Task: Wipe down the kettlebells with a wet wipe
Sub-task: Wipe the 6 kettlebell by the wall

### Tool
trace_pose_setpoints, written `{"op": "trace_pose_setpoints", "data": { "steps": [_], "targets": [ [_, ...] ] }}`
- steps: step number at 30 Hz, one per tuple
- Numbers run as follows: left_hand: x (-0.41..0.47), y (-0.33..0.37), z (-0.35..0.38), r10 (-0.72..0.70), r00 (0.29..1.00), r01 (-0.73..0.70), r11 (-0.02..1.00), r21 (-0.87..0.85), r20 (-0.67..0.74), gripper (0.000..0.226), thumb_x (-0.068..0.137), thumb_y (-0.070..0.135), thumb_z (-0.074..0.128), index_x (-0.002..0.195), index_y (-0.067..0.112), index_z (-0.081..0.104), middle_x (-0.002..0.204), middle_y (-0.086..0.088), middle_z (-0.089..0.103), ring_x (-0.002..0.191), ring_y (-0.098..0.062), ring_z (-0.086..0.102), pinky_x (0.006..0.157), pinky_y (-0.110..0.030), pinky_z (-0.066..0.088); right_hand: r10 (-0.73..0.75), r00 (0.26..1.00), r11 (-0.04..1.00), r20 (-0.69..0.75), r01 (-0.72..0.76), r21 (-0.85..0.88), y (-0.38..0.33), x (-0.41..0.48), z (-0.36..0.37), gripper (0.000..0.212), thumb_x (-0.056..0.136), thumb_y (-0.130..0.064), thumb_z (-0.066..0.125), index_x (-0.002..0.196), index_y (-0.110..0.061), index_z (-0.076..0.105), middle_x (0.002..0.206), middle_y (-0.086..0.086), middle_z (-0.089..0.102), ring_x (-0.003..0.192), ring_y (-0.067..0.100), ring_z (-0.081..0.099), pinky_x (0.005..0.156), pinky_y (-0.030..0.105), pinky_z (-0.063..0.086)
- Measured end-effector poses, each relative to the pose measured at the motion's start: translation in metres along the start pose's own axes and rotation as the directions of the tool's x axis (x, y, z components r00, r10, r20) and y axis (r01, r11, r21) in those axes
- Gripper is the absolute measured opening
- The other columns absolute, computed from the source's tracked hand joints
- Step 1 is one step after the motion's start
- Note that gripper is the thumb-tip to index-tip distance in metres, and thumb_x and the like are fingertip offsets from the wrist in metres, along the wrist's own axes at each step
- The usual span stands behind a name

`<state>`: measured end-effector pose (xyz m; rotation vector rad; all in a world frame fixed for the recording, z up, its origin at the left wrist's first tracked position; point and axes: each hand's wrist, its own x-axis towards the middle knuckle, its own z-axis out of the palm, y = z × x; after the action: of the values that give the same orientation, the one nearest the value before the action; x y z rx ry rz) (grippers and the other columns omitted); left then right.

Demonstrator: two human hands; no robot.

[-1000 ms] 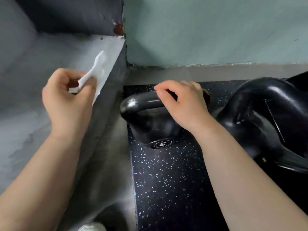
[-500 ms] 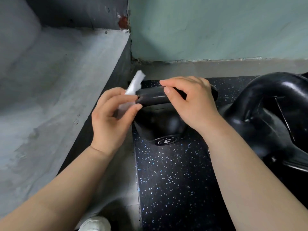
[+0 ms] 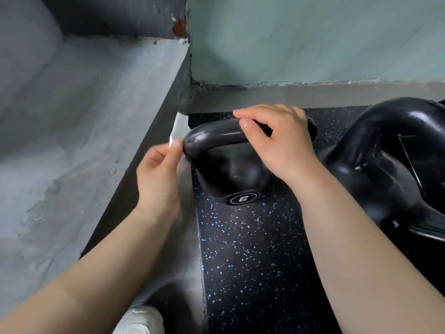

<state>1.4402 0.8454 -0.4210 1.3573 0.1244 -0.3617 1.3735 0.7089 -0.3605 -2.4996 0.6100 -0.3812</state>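
Note:
A small black kettlebell [image 3: 231,174] marked "6" stands on a speckled black mat [image 3: 252,261]. My right hand [image 3: 281,143] grips the right part of its handle from above. My left hand [image 3: 160,172] pinches a white wet wipe [image 3: 179,127] and presses it against the handle's left bend. The wipe's free end sticks up behind my fingers. A much larger glossy black kettlebell [image 3: 395,165] stands just to the right, cut off by the frame's edge.
A raised grey concrete ledge [image 3: 79,121] runs along the left, with a dark side face close to my left hand. A pale green wall [image 3: 313,37] stands behind the mat. A white shoe [image 3: 140,320] shows at the bottom edge.
My left hand carried the wipe from over the ledge rightward and down to the small kettlebell's handle, now lower on its left bend. My right hand stayed on the handle.

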Motion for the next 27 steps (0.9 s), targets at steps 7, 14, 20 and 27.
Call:
{"op": "trace_pose_setpoints", "data": {
  "steps": [7, 14, 20, 27],
  "targets": [
    [0.008, 0.003, 0.004, 0.659, 0.113, -0.965, -0.106, 0.241, 0.743, 0.014, 0.083, 0.012, 0.062, 0.096, 0.017, 0.063, 0.111, 0.008, 0.061, 0.103, -0.017, 0.055, 0.099, -0.032, 0.036, -0.052, 0.996, 0.997, 0.079, 0.056, -0.047, 0.002, 0.000, -0.006, 0.037, 0.077, -0.022, 0.041, 0.104, -0.019, 0.065, 0.110, -0.001, 0.067, 0.106, 0.021, 0.054, 0.075, 0.017, 0.018],
    [0.038, 0.018, -0.010, 0.415, -0.211, -0.790, -0.606, 0.096, 0.885, 0.021, 0.092, 0.017, 0.046, 0.094, 0.021, 0.066, 0.117, 0.008, 0.052, 0.104, -0.022, 0.050, 0.114, -0.037, 0.007, -0.080, 0.990, 0.997, 0.115, 0.082, -0.006, 0.005, -0.005, -0.016, 0.037, 0.079, -0.020, 0.045, 0.112, -0.016, 0.061, 0.115, 0.001, 0.065, 0.110, 0.019, 0.052, 0.080, 0.012, 0.019],
    [0.043, 0.026, -0.011, 0.357, -0.265, -0.750, -0.661, 0.041, 0.896, 0.025, 0.094, 0.011, 0.043, 0.102, 0.020, 0.064, 0.116, 0.009, 0.056, 0.103, -0.022, 0.050, 0.114, -0.038, 0.006, -0.084, 0.984, 0.996, 0.157, 0.082, 0.022, 0.009, -0.005, -0.024, 0.032, 0.083, -0.011, 0.052, 0.114, -0.011, 0.059, 0.122, 0.004, 0.062, 0.116, 0.020, 0.051, 0.088, 0.012, 0.022],
    [0.042, 0.059, -0.018, 0.282, -0.259, -0.835, -0.547, -0.067, 0.924, 0.018, 0.091, 0.012, 0.045, 0.099, 0.015, 0.060, 0.086, 0.006, 0.074, 0.075, -0.020, 0.040, 0.064, -0.030, 0.026, -0.082, 0.982, 0.995, 0.168, 0.072, 0.063, 0.013, -0.008, -0.028, 0.031, 0.084, -0.011, 0.051, 0.115, -0.014, 0.059, 0.126, 0.004, 0.058, 0.119, 0.017, 0.049, 0.094, 0.011, 0.023]
  ]
}}
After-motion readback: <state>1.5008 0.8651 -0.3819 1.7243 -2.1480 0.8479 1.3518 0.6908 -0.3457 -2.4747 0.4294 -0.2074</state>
